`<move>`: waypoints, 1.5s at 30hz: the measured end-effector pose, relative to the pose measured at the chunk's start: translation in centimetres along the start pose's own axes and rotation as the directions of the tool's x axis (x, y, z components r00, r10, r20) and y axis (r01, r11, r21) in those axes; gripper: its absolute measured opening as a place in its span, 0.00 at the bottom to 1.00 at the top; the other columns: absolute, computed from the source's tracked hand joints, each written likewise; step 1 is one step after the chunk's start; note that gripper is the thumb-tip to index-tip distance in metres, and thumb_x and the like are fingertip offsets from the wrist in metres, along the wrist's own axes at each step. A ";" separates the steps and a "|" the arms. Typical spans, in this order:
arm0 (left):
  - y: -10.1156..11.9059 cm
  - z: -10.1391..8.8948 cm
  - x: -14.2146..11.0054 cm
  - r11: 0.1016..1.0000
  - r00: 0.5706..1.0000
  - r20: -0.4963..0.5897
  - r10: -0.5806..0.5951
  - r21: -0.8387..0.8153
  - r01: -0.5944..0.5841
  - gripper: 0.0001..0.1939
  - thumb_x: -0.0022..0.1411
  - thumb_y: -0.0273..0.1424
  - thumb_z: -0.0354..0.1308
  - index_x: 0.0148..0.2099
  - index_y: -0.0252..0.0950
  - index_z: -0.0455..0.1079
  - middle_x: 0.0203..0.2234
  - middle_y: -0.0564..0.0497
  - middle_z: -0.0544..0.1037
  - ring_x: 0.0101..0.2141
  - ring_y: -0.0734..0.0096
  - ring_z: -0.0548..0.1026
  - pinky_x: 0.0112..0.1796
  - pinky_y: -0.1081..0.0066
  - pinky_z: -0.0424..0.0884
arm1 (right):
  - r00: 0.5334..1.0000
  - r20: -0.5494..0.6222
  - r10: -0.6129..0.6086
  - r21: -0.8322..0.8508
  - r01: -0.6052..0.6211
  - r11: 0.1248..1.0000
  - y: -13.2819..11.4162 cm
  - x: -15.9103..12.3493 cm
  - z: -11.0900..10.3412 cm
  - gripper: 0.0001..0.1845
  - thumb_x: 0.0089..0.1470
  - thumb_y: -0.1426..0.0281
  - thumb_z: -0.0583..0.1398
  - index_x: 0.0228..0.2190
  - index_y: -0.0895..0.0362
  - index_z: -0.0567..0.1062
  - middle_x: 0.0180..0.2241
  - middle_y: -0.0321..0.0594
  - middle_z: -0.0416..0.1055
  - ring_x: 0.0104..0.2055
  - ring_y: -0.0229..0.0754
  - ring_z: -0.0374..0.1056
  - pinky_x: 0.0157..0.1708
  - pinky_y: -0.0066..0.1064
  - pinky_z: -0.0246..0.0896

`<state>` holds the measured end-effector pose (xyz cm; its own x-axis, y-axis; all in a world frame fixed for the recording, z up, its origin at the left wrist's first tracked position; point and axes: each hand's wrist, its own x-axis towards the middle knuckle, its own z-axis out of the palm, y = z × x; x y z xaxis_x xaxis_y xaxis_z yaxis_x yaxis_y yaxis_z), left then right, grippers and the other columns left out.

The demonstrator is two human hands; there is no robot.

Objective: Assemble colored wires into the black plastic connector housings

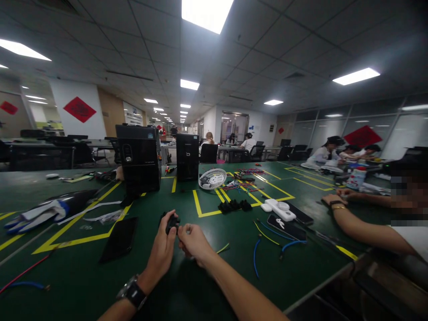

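My left hand (162, 243) is closed around a small black block-like part (173, 221), its thumb on the near side. Right beside it, my right hand (195, 244) has its thumb and fingers pinched together against the part's right side. What lies between those fingertips is hidden. A yellow-green wire (223, 248) sticks out from behind my right hand; whether the hand holds it cannot be made out. Several similar black parts (235, 205) lie in a row farther up the green table (214, 285). Loose blue wires (256, 258) rest to the right.
A black phone-like slab (119, 239) lies left of my hands, with a glove (36, 216) beyond. Black computer-like cases (140, 158) and a white basket (212, 179) stand at the back. White devices (278, 208) lie to the right, near another person's arm (364, 225).
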<state>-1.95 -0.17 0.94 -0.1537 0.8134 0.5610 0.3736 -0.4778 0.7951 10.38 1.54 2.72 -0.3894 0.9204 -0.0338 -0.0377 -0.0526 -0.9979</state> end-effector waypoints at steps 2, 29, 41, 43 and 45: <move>-0.1 0.0 0.1 0.999 1.000 0.005 0.006 0.032 -0.006 0.24 0.65 0.41 0.43 0.60 0.39 0.53 0.54 0.43 0.64 0.54 0.60 0.63 0.56 0.56 0.56 | 0.997 0.074 0.019 0.040 -0.022 0.999 0.0 0.0 -0.3 0.27 0.47 0.44 0.57 0.26 0.55 0.59 0.14 0.25 0.59 0.12 0.27 0.47 0.12 0.19 0.40; -0.5 -0.2 0.8 0.997 0.996 0.053 -0.077 0.011 0.076 0.23 0.62 0.46 0.44 0.54 0.38 0.59 0.52 0.43 0.66 0.55 0.57 0.63 0.55 0.53 0.57 | 0.997 0.063 0.046 0.033 -0.048 0.998 0.6 0.1 -0.4 0.22 0.52 0.49 0.56 0.32 0.55 0.63 0.15 0.24 0.57 0.13 0.28 0.47 0.14 0.19 0.43; 1.1 1.5 1.8 0.756 0.879 -0.154 -0.452 -0.590 0.285 0.22 0.61 0.48 0.46 0.48 0.37 0.64 0.33 0.50 0.71 0.33 0.69 0.72 0.34 0.65 0.70 | 0.881 0.111 -0.459 -0.832 0.336 0.442 -4.0 -3.6 -0.8 0.16 0.61 0.68 0.51 0.31 0.57 0.77 0.29 0.39 0.76 0.31 0.36 0.69 0.30 0.24 0.53; 1.3 2.0 2.0 0.664 0.824 -0.153 -0.545 -0.679 0.313 0.21 0.62 0.46 0.44 0.47 0.36 0.63 0.29 0.52 0.69 0.27 0.72 0.71 0.30 0.68 0.70 | 0.883 0.106 -0.457 -0.864 0.309 0.397 -3.2 -3.3 0.2 0.15 0.62 0.69 0.50 0.34 0.57 0.76 0.32 0.41 0.77 0.32 0.38 0.71 0.30 0.24 0.54; 1.1 1.6 2.2 0.727 0.818 -0.220 -0.531 -0.614 0.307 0.20 0.63 0.46 0.43 0.46 0.36 0.63 0.28 0.52 0.69 0.27 0.72 0.70 0.31 0.67 0.69 | 0.891 0.100 -0.443 -0.897 0.273 0.347 -2.4 -3.0 0.9 0.15 0.62 0.68 0.50 0.35 0.57 0.76 0.33 0.43 0.77 0.33 0.39 0.71 0.31 0.25 0.55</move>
<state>-0.38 1.59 2.68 -0.5257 0.8462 0.0873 -0.3372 -0.3015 0.8918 10.77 -1.45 5.27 -0.4220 0.8045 0.4179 0.7064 0.5807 -0.4047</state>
